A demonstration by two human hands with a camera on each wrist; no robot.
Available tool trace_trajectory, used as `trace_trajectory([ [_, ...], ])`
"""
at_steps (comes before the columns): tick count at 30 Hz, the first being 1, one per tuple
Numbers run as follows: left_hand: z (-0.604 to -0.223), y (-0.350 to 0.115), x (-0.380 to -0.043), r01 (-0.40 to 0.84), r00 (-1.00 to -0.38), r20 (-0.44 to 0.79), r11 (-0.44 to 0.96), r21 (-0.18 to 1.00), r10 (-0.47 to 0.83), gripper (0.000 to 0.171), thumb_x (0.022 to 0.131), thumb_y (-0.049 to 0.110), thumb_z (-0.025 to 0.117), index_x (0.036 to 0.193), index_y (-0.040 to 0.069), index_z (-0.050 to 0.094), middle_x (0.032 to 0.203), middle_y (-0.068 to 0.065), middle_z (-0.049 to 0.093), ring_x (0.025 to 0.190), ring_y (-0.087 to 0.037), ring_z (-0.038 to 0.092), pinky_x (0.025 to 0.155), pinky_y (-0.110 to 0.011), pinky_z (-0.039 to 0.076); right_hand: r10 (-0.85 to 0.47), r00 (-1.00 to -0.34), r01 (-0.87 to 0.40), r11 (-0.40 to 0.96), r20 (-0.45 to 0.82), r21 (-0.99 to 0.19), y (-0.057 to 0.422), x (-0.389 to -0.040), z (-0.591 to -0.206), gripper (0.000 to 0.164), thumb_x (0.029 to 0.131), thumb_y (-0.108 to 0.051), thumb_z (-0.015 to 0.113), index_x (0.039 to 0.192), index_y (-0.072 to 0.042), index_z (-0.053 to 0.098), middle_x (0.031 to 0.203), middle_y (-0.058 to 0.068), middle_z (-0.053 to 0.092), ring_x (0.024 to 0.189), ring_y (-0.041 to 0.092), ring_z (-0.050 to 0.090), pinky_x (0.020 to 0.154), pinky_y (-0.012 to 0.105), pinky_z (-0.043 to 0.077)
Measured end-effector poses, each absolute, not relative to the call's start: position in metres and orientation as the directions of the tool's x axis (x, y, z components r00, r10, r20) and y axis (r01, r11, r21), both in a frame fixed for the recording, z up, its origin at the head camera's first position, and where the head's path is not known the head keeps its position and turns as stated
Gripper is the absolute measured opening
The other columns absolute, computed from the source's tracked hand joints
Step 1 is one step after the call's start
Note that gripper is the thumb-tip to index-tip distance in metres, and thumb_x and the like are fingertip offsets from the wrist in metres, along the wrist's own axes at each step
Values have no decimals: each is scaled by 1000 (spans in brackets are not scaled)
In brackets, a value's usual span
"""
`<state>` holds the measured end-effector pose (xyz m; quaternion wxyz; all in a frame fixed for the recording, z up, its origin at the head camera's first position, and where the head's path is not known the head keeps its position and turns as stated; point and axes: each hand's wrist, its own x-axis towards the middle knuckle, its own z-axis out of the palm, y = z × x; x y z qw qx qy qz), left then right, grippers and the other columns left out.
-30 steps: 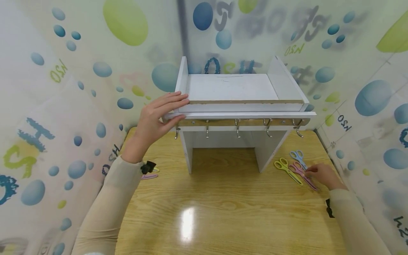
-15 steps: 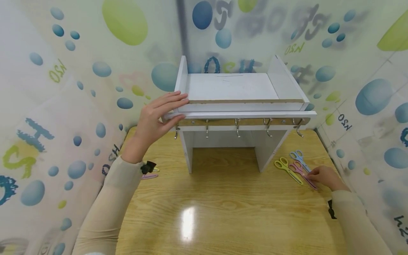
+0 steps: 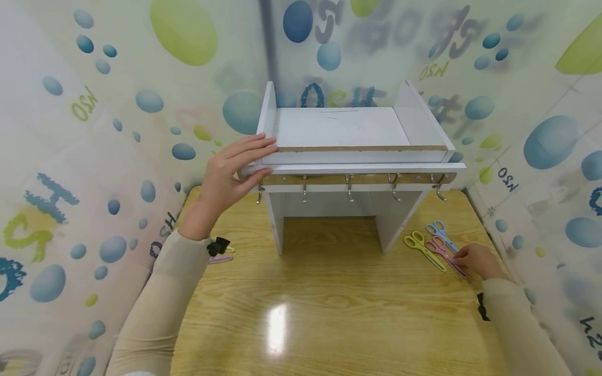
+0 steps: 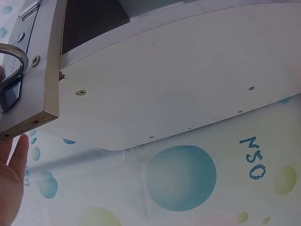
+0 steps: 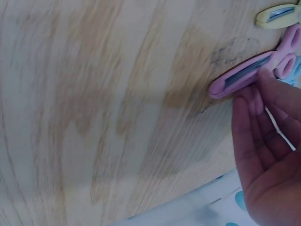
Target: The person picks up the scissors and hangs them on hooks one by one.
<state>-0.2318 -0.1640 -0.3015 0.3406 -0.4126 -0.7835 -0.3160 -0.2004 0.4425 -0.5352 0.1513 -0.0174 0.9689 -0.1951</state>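
The pink scissors (image 3: 444,254) are seen on the desk (image 3: 338,308), just left of the nearer right hand (image 3: 479,260), tip slanted near-right. That grip is set narrow; whether they are pinched cannot be told. The white shelf (image 3: 340,129) is touched by the left hand (image 3: 226,175), fingers straight.

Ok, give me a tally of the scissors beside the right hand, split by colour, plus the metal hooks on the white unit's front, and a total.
Yellow scissors: 1
Pink scissors: 1
Blue scissors: 1
Metal hooks: 5
Total: 8
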Motion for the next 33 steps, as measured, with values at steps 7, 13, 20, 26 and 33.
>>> trace_trajectory([
  [7,-302,-165,-231,861,-428,798,461,216,425,46,82,6,81,126,6,70,131,-12,68,132,-25,58,116,-31,42,-93,-934,50,923,-345,-382,442,-204,-535,25,90,-14,68,94,10,72,85,20,72,75,28,66,70,47,57],
  [13,-302,-164,-231,863,-429,796,454,221,427,46,82,6,81,126,6,70,131,-12,68,132,-25,58,116,-31,43,-81,-926,71,922,-369,-380,443,-204,-533,27,90,-14,66,94,11,71,86,21,72,77,29,66,72,49,56],
  [20,-301,-165,-231,856,-436,787,471,213,437,45,83,6,80,127,6,69,132,-11,68,133,-24,58,116,-30,43,-118,-930,81,858,-349,-507,448,-200,-536,26,92,-11,67,95,15,69,81,16,72,70,15,64,65,34,56],
  [26,-300,-166,-232,863,-418,792,465,195,445,46,82,6,81,127,7,70,131,-11,68,132,-25,58,116,-30,43,-118,-913,179,745,-391,-643,451,-191,-540,32,96,-14,65,105,17,64,89,6,72,74,3,62,67,23,56],
  [33,-299,-166,-232,877,-392,802,447,178,450,48,80,3,81,126,8,70,129,-12,69,132,-25,58,117,-35,42,-141,-904,295,476,-403,-828,458,-182,-538,25,101,-10,57,111,12,63,87,-19,66,80,-6,65,74,17,59],
])
